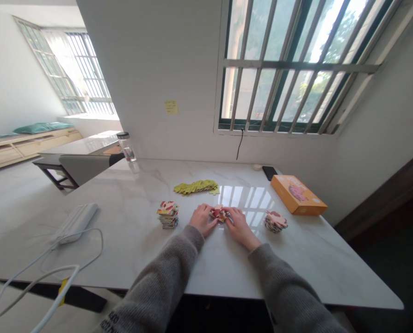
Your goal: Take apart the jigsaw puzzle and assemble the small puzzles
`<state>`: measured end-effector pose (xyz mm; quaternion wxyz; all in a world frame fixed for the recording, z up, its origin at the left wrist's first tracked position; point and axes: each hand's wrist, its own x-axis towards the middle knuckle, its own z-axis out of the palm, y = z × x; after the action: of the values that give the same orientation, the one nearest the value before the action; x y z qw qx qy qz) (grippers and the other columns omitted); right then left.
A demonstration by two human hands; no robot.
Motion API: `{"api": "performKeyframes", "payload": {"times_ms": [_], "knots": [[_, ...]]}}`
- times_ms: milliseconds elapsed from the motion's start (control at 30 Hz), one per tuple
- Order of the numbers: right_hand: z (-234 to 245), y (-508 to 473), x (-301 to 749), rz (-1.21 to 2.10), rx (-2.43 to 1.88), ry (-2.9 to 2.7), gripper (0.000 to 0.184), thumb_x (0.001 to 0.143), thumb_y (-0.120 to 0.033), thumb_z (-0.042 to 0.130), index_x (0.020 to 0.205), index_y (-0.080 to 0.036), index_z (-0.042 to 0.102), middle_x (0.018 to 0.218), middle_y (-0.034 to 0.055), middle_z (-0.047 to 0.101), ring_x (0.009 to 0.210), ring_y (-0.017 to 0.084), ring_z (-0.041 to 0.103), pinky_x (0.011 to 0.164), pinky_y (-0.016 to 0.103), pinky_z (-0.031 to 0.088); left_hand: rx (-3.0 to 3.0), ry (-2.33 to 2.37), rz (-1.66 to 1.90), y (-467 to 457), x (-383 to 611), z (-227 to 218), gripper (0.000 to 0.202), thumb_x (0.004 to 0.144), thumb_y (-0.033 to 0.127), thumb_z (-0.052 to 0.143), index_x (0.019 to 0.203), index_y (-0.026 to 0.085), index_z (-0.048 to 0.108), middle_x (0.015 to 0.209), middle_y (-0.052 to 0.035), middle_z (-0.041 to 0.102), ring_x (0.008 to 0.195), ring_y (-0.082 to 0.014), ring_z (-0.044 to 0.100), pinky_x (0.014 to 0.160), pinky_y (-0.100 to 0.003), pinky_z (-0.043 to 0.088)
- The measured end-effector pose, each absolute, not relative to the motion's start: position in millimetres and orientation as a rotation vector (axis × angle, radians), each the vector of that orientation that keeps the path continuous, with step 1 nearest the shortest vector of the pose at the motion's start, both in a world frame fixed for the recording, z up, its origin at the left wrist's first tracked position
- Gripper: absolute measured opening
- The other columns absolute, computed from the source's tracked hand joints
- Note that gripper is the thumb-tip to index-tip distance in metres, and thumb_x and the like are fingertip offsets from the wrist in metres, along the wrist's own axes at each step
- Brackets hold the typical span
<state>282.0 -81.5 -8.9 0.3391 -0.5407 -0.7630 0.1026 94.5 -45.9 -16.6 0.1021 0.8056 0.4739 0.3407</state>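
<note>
The left hand and right hand sit close together on the white marble table, their grey sleeves reaching in from the near edge. Between them, a small cluster of red pieces is pinched from both sides, the fingers nearly closed and meeting over it; how firmly they hold is too small to tell. The cluster sits just above the table at the middle of the near half. Left of the hands stands a stack of printed pieces, and to the right lies a second stack. Beyond the hands runs a row of yellow-green pieces. Further right lie an orange box and a black phone.
</note>
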Motion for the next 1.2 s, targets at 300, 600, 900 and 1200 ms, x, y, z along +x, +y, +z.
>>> {"api": "performKeyframes", "payload": {"times_ms": [300,600,900,1200], "knots": [[-13,-81,284,0.284,-1.342,-1.992,0.026,0.088,-0.013,0.05,0.107,-0.024,0.064,0.111,0.0053,0.063,0.108,0.023,0.052,0.098,0.04,0.038,2.293,1.502,0.946,-45,97,-13,0.034,0.077,0.045,0.073,0.098,0.02,0.064,0.102,-0.0074,0.061,0.1,-0.0259,0.056,0.089,-0.04,0.045],[-12,-80,285,0.278,-1.347,-1.996,0.026,0.085,-0.01,0.051,0.101,-0.024,0.065,0.108,0.0055,0.063,0.106,0.023,0.054,0.096,0.038,0.04,2.292,1.553,0.989,-41,100,-8,0.018,0.078,0.03,0.068,0.092,0.02,0.062,0.095,-0.0059,0.063,0.095,-0.0245,0.057,0.084,-0.037,0.045],[-16,-76,290,0.319,-1.293,-1.949,0.034,0.086,-0.004,0.04,0.1,-0.022,0.066,0.108,0.0059,0.064,0.104,0.021,0.056,0.093,0.036,0.043,2.529,1.005,1.038,-82,74,-8,0.021,0.063,0.014,0.067,0.081,0.023,0.059,0.099,-0.0042,0.067,0.098,-0.0242,0.056,0.089,-0.038,0.044],[-9,-77,283,0.207,-1.291,-1.939,0.016,0.09,-0.021,0.055,0.105,-0.022,0.062,0.107,0.0085,0.061,0.104,0.025,0.053,0.093,0.041,0.044,2.635,0.925,0.737,-104,67,-11,0.022,0.062,0.013,0.063,0.082,0.024,0.061,0.102,-0.0049,0.064,0.099,-0.0258,0.053,0.086,-0.039,0.045]]}}
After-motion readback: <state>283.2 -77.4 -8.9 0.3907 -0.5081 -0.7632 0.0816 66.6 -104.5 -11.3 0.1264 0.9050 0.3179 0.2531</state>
